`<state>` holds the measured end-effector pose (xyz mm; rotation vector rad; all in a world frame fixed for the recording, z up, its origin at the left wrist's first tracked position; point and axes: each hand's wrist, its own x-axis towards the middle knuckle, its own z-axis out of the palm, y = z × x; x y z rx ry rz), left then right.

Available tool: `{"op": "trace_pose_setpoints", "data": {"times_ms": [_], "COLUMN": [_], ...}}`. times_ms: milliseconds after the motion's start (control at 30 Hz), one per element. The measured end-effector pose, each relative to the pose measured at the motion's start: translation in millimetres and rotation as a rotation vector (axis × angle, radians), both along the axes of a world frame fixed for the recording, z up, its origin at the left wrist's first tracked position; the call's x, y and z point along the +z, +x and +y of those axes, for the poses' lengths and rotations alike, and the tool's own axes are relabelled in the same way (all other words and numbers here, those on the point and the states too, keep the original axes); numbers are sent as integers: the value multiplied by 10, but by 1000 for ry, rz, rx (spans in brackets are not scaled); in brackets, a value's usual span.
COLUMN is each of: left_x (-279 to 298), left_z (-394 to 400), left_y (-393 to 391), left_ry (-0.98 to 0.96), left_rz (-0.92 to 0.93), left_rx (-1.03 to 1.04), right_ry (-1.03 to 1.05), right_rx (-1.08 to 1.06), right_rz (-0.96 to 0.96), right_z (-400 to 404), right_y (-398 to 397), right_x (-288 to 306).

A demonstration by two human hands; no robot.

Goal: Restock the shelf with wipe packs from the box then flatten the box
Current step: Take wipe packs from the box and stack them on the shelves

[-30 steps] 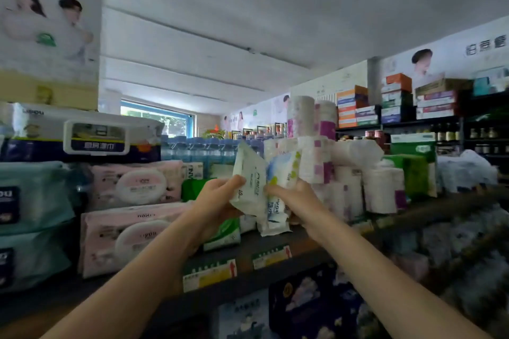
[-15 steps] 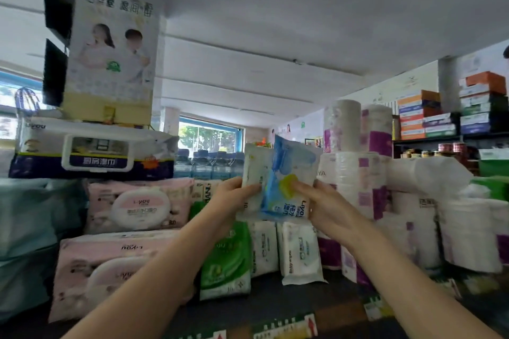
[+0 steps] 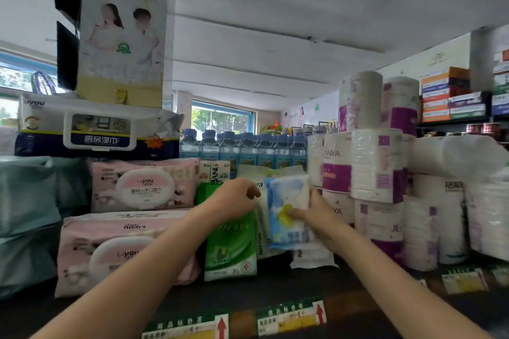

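A small blue-and-white wipe pack point(image 3: 287, 212) stands upright on the dark shelf point(image 3: 275, 286), and my right hand point(image 3: 314, 215) grips its right side with the thumb on its front. My left hand point(image 3: 234, 197) holds white packs point(image 3: 261, 217) just left of it, pressing against a green wipe pack point(image 3: 231, 245). Another white pack point(image 3: 311, 257) stands low under my right hand. The box is out of view.
Large pink wipe packs point(image 3: 143, 187) and teal packs point(image 3: 27, 195) are stacked on the left. Toilet paper rolls point(image 3: 374, 162) stand tight on the right. Water bottles point(image 3: 242, 146) line the back. Price labels point(image 3: 292, 316) run along the shelf's front edge.
Both hands have lowered the small packs from chest height down onto the shelf, in among the standing packs. The camera has moved closer to the shelf.
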<state>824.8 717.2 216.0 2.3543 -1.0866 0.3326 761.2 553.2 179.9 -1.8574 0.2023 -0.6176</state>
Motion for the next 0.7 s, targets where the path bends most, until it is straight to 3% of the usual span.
{"op": "trace_pose_setpoints", "data": {"times_ms": [100, 167, 333, 533, 700], "left_x": [-100, -137, -153, -163, -233], "left_z": [-52, -60, 11, 83, 152], "left_y": [46, 55, -15, -203, -651], "left_ry": [121, 125, 141, -16, -133], "left_rz": [18, 10, -88, -127, -143], "left_rx": [9, 13, 22, -41, -220], "right_ry": [-711, -922, -784, -635, -677], "right_rx": [-184, -294, -142, -244, -250], "right_rz": [363, 475, 456, 343, 363], "right_z": [73, 103, 126, 236, 477], "right_y": [118, 122, 56, -390, -1018], "right_x": [-133, -148, -126, 21, 1]}}
